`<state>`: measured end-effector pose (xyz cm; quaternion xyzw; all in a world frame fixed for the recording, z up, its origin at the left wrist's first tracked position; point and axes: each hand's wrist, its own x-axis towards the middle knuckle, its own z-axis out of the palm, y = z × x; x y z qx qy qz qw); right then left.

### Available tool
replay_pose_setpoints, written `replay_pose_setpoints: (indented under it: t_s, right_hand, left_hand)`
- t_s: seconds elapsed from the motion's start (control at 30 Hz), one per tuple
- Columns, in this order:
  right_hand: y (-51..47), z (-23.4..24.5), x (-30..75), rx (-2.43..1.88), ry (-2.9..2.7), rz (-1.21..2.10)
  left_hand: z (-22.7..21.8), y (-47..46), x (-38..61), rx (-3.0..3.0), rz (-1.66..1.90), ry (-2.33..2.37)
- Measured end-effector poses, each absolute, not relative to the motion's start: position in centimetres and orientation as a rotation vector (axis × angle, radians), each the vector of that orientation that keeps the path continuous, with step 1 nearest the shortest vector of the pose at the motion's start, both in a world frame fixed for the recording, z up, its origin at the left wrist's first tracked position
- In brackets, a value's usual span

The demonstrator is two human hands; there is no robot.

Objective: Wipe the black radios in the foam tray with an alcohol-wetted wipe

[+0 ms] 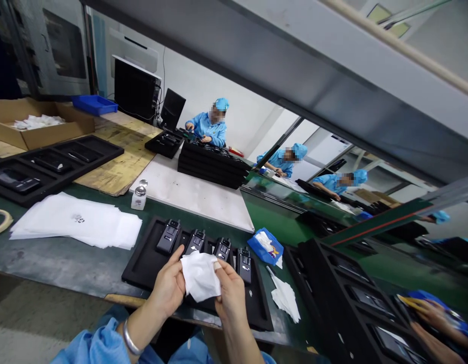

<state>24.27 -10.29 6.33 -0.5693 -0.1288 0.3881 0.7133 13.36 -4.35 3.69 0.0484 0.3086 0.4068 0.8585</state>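
A white wiping cloth (pixel 201 277) is stretched between my two hands, above the near side of a black foam tray (pixel 143 263). My left hand (pixel 169 285) has its fingers closed on the cloth's left edge, the index finger pointing up. Pinched in my right hand (pixel 231 289) is the cloth's right edge. Behind the cloth, several black handheld devices stand in a row in the tray: one at the left (pixel 169 236), one partly covered by the cloth (pixel 195 241), and others to the right (pixel 244 265).
White bags (pixel 78 222) lie left of the tray, near a glass dispenser bottle (pixel 139 196). On the right are a blue bin (pixel 266 246), a crumpled cloth (pixel 285 296) and black foam trays (pixel 332 298). A co-worker's hands (pixel 431 316) show at far right. An overhead shelf (pixel 294 65) crosses above.
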Motion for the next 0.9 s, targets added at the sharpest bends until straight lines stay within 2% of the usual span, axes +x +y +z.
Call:
replay_pose_setpoints:
  t_s: [0.2, 0.53, 0.9]
  right_hand:
    - [-11.3, 4.6, 24.2, -1.262, -0.257, 0.85]
    - [-8.4, 9.2, 21.9, -1.07, -0.373, 0.897]
    - [-10.1, 4.0, 24.7, -1.255, -0.258, 0.845]
  left_hand:
    - [4.1, -4.8, 13.5, 0.119, 0.858, 0.641]
    - [2.2, -5.4, 15.4, 0.087, 0.856, 0.626]
    - [2.8, -4.7, 14.1, 0.071, 0.869, 0.665]
